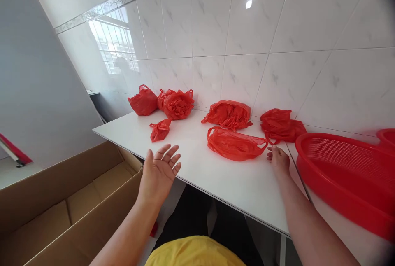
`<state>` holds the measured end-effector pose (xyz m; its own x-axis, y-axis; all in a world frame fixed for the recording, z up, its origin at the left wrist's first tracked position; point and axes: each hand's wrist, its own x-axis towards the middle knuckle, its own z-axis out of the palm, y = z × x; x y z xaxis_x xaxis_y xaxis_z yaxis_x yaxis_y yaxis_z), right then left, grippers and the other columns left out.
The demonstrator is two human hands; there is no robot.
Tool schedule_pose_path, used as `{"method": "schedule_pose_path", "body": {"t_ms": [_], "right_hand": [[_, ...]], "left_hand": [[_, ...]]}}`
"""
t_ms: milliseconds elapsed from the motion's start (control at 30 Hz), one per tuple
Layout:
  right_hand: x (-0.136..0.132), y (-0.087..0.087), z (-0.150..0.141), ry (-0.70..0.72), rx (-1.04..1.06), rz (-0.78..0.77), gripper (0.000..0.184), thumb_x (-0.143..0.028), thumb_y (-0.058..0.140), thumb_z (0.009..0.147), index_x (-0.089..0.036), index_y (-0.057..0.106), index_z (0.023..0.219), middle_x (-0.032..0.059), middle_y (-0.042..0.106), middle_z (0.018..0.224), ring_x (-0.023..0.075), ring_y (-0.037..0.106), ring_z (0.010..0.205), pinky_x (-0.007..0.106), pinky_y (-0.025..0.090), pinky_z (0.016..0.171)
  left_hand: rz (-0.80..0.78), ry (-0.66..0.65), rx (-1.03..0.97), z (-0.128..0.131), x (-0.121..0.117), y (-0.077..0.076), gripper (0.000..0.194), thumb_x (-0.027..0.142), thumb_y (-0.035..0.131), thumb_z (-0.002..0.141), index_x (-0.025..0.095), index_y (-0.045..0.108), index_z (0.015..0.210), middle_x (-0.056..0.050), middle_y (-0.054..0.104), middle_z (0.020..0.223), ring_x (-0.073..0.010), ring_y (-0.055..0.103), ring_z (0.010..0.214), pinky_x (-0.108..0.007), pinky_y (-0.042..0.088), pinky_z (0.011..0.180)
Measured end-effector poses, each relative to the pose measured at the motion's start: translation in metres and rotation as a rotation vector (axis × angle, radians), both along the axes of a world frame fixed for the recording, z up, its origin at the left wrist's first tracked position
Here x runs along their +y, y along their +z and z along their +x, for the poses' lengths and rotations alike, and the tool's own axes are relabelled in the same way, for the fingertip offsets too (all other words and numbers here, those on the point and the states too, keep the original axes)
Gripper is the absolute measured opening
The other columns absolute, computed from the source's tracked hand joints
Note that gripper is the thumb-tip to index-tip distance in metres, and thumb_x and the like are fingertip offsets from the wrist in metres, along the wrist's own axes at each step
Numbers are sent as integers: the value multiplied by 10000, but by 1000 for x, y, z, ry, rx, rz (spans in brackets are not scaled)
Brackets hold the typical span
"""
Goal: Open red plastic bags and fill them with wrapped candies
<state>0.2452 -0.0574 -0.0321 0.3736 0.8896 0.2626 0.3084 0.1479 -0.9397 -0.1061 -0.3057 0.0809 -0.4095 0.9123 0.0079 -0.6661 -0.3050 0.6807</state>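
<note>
My left hand (160, 169) is open above the table's front edge, palm up and fingers spread, holding nothing. A small knotted red plastic bag (160, 130) lies just beyond it. My right hand (279, 158) has its fingers curled and pinched together at the right. Its fingertips are close to the handle of a flattened red plastic bag (236, 145) and to a strap of a crumpled red bag (280, 124) behind. What the pinch holds, if anything, is too small to make out. Another stuffed red bag (230, 114) lies behind the flattened one.
Two bulging red bags, one rounded (143, 101) and one ruffled (177, 104), stand by the tiled wall (210, 72). A large red plastic basket (342, 200) is at the right of the white table (216, 175). An open cardboard box (101, 200) sits lower left, beside the table.
</note>
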Motion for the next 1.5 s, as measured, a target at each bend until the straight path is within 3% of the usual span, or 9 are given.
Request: {"method": "schedule_pose_path", "body": {"t_ms": [167,433,667,867,1033,1167,1333,1400,1500], "right_hand": [[-1,-1,1,9,4,10,498,-568,418,804,-134,652,873,37,588,637,143,556,519,259,441,496],[-6,4,-3,22,38,-3,523,-598,426,796,-131,650,863,35,586,643,138,553,537,261,460,522],[-4,5,-5,-11,68,-24,512,-610,420,807,-155,649,865,25,586,660,139,558,554,262,472,536],[7,5,-9,-56,20,-59,509,-641,440,797,-164,611,743,22,582,606,141,540,512,257,438,496],[14,8,-7,19,46,-63,493,-640,465,794,-169,567,689,37,598,647,142,552,548,249,456,501],[14,9,0,-34,92,-44,467,-602,420,830,-182,579,959,75,617,898,165,593,669,288,502,574],[-10,28,-22,-163,-480,368,399,-433,487,847,-206,521,1173,128,419,1315,292,414,1214,478,360,991],[-25,39,-47,4,-759,485,314,-339,486,863,-220,550,1147,121,418,1319,298,377,1242,495,303,1027],[-37,52,-89,315,-948,375,277,-308,425,909,-224,580,1123,111,498,1231,274,472,1122,453,382,940]], "left_hand": [[-50,22,84,-4,6,-5,65,208,624,741,204,588,795,8,630,907,-101,588,720,-202,489,593],[-157,-118,192,11,42,-23,196,316,692,730,172,559,740,2,605,868,-80,554,681,-189,444,577],[-197,-20,640,11,139,-41,319,379,671,739,241,545,997,-48,568,1125,-173,546,991,-278,433,761],[-158,26,748,23,242,-55,504,425,686,723,244,519,1162,-97,427,1356,-259,325,1297,-386,278,1025],[-94,-65,802,30,269,-74,586,330,758,653,240,528,1185,-109,431,1364,-281,349,1291,-397,286,1032],[-90,-167,786,21,270,-89,602,318,745,666,288,503,1217,-93,452,1339,-243,495,1153,-364,414,924],[-113,-210,761,18,274,-95,640,349,732,678,305,449,1251,-98,461,1295,-186,581,957,-337,496,788],[-125,-232,760,20,273,-95,638,347,732,678,310,446,1247,-98,451,1302,-186,584,942,-331,506,759],[-136,-216,755,22,269,-96,620,308,727,682,317,458,1241,-92,438,1322,-180,579,939,-314,503,746]]}}
